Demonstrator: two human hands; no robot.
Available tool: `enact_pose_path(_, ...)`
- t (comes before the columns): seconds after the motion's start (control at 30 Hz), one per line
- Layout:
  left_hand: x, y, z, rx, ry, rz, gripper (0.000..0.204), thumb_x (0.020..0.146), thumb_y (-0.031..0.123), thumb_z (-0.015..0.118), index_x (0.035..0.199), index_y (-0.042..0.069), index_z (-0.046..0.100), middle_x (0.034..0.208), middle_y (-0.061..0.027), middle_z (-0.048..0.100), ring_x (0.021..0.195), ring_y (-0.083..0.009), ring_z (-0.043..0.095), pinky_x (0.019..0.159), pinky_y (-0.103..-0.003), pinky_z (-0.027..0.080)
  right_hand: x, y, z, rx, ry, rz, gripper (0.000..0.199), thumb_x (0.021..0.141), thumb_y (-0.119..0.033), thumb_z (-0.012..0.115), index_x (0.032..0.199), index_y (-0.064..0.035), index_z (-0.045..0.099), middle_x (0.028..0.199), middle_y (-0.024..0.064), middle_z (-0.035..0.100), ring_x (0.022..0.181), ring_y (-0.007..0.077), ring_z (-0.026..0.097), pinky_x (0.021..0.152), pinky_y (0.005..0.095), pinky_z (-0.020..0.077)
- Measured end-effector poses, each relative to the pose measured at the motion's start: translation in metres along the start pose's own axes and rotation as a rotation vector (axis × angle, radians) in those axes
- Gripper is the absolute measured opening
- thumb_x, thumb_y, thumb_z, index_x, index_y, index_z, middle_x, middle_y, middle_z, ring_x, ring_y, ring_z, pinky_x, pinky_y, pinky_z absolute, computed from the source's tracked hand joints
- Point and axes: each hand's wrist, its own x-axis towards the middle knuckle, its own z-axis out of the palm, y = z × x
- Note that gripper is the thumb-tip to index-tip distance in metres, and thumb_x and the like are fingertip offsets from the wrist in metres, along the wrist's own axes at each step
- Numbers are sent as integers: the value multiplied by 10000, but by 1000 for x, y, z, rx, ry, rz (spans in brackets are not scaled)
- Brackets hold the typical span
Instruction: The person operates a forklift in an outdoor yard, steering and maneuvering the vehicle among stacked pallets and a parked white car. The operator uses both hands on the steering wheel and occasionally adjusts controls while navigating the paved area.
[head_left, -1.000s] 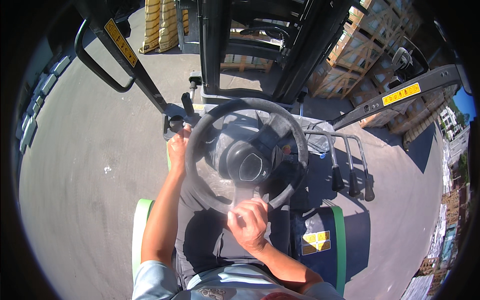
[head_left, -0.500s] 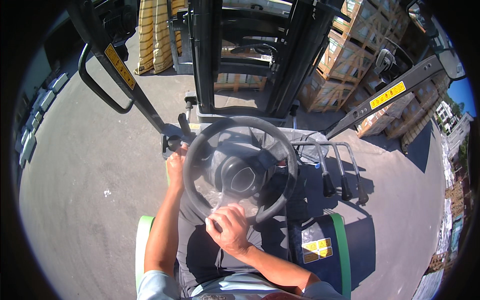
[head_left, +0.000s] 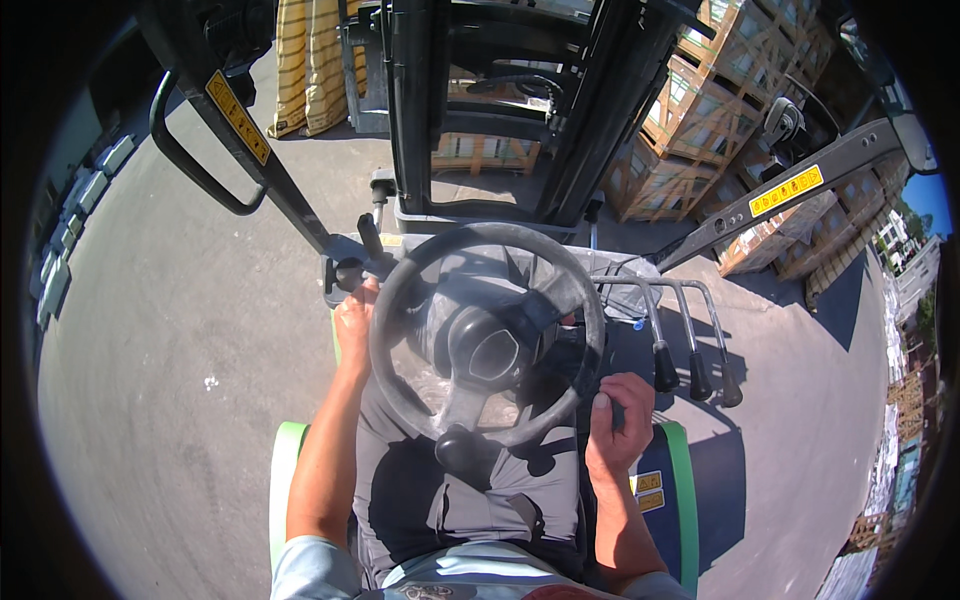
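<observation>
Left hand: up by the dashboard's left corner, just outside the wheel's left rim, right below a round black knob; with fingertips partly tucked from sight, cannot tell whether wide or gripping.
Right hand: clear of the rim, level with the wheel's lower right edge, near the lever grips; fingers half-curled, thumb a narrow gap apart.
Steering wheel: square in the middle, above the lap, behind the dashboard.
Spinner knob: on the wheel's bottom edge, a touch left, out of both hands.
Three levers: lined up off the dashboard's right edge, black-gripped.
Mast: tall and black beyond the dashboard's front edge.
Crates: stacked high, beyond and right.
</observation>
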Motion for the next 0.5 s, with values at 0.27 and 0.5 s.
enact_pose_path(0.27,-2,-11,5,-83,24,16,470,1105,391,527,904,-10,664,690,-58,599,650,-142,503,625,-367,441,22,80,-20,-247,183,2,86,942,-21,664,1028,-26,663,1058,117,700,1023,309,651,888,393,528)
enact_pose_path(0.5,-7,-2,9,-153,63,-41,461,1078,404,607,856,3,649,668,-17,538,661,-115,467,595,-383,436,84,127,-6,-332,221,-149,70,954,-31,672,1024,-35,663,979,118,712,905,313,686,809,422,548)
